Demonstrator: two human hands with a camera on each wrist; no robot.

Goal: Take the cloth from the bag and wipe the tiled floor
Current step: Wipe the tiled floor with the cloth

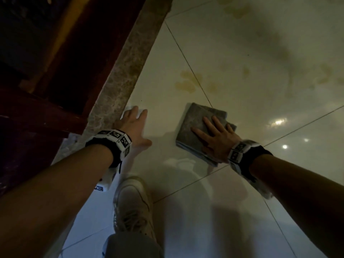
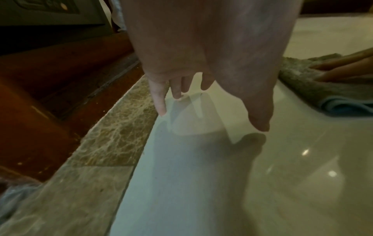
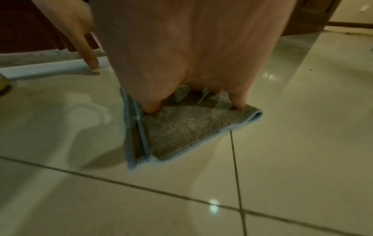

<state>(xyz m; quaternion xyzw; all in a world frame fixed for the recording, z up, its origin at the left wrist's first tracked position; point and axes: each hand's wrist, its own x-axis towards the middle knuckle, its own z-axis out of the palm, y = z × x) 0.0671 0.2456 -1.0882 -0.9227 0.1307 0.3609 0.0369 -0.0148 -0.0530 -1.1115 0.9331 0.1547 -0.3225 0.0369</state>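
A folded grey cloth (image 1: 193, 123) with a light blue edge lies on the glossy cream tiled floor (image 1: 242, 58). My right hand (image 1: 210, 133) presses flat on it, fingers straight and spread; the right wrist view shows the right hand (image 3: 193, 89) with thumb and fingertips on the cloth (image 3: 181, 132). My left hand (image 1: 141, 127) rests open on the floor to the left, beside the threshold. Its fingertips touch a thin clear plastic bag (image 2: 191, 123) lying flat. In the left wrist view the left hand (image 2: 206, 83) is apart from the cloth (image 2: 315, 89).
Yellowish stains (image 1: 188, 84) mark the tiles beyond the cloth and further right. A brown marble threshold strip (image 1: 119, 75) runs diagonally at left, with dark red woodwork (image 1: 46, 90) behind it. My pale shoe (image 1: 132, 203) stands below the hands.
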